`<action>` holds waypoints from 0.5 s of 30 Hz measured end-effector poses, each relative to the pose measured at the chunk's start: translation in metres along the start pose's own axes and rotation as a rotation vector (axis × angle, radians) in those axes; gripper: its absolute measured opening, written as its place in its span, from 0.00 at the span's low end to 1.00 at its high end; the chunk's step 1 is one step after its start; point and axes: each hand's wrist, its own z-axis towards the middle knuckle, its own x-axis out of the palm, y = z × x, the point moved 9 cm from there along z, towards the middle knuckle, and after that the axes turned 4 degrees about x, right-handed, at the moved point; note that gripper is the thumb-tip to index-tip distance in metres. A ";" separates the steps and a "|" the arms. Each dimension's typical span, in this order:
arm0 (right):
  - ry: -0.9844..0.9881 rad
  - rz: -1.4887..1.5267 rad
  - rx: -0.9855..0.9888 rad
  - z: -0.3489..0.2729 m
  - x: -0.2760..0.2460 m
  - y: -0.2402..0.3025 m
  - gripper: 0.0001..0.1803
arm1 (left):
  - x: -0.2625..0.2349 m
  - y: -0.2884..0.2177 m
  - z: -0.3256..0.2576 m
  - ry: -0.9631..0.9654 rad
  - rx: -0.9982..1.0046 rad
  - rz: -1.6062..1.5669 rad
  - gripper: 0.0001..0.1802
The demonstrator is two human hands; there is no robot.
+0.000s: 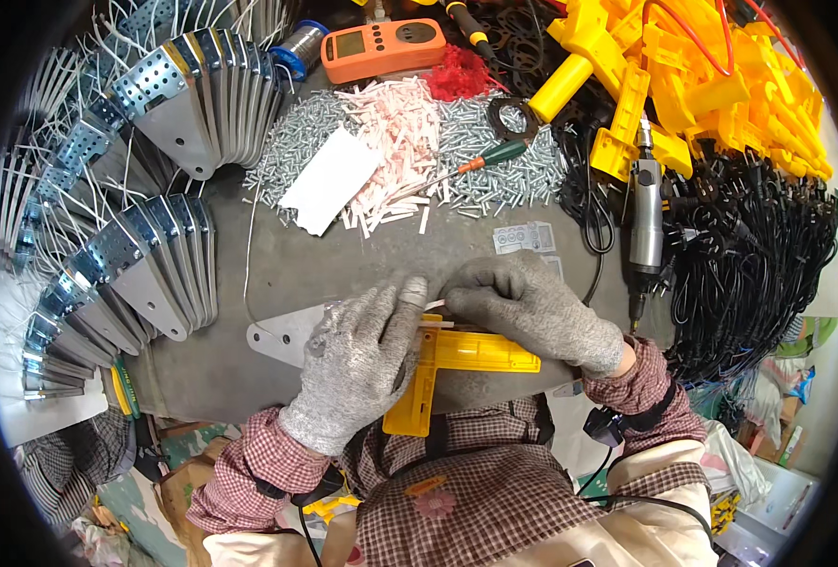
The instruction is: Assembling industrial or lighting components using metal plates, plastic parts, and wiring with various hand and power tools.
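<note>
Both my hands wear grey knit gloves. My left hand (358,354) is closed over the joint between a grey metal plate (282,335) and a yellow plastic handle half (480,352), hiding much of it. The plate has holes at its left end and tapers there. My right hand (523,307) pinches at the handle's upper side, where a short, thin white wire (435,304) shows at its fingertips. Another pale thin piece (438,323) lies across the handle below. The exact grip of the right fingertips is partly hidden.
Stacks of metal plates with white wires (154,265) line the left. Behind lie pale sleeves (395,142), screws (495,142), a white card (332,180), a screwdriver (495,156) and an orange meter (381,49). Rightward are an electric screwdriver (646,217), black cords (750,255) and yellow housings (721,85).
</note>
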 end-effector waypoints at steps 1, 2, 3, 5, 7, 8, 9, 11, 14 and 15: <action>-0.004 -0.038 -0.033 0.000 0.001 0.002 0.17 | -0.001 0.000 0.001 -0.004 -0.002 0.006 0.33; -0.007 -0.045 -0.007 0.000 -0.001 0.001 0.15 | -0.001 0.000 0.001 -0.004 -0.011 0.025 0.31; -0.010 -0.052 0.018 0.001 -0.005 0.002 0.14 | -0.001 0.000 0.000 -0.004 -0.021 0.045 0.29; -0.089 -0.198 -0.013 0.005 -0.015 0.006 0.12 | -0.007 -0.012 0.000 -0.037 0.063 0.138 0.25; -0.243 -0.477 -0.126 0.013 -0.019 0.018 0.13 | -0.019 -0.037 -0.008 -0.101 0.250 0.280 0.20; -0.269 -0.495 -0.158 0.016 -0.018 0.018 0.13 | -0.017 -0.037 -0.014 -0.062 0.207 0.248 0.20; -0.296 -0.514 -0.190 0.020 -0.015 0.017 0.14 | -0.014 -0.037 -0.022 -0.023 0.164 0.216 0.22; -0.319 -0.509 -0.202 0.021 -0.015 0.015 0.14 | -0.008 -0.030 -0.025 0.070 0.035 0.156 0.25; -0.327 -0.462 -0.188 0.020 -0.017 0.013 0.15 | -0.007 -0.029 -0.018 0.128 0.013 0.041 0.23; -0.343 -0.461 -0.215 0.019 -0.017 0.013 0.15 | -0.012 -0.028 -0.008 0.118 -0.018 -0.060 0.20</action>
